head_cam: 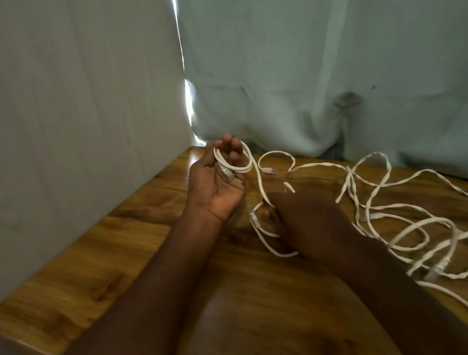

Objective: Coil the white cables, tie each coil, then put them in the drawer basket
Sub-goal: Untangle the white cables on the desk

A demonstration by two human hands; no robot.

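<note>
My left hand [217,180] is raised palm up above the wooden table [92,265] and holds a small coil of white cable [234,161], thumb pinning its plug end against the fingers. From the coil the cable runs down to my right hand [303,221], which lies back up, low over the table, fingers curled round the strand. Loose white cables [416,226] sprawl in tangled loops on the table to the right, with plug ends showing. No drawer basket is in view.
Pale cloth [329,51] hangs behind and to the left of the table, meeting at a bright gap [184,60] in the corner. The table's left edge [14,338] runs diagonally at lower left.
</note>
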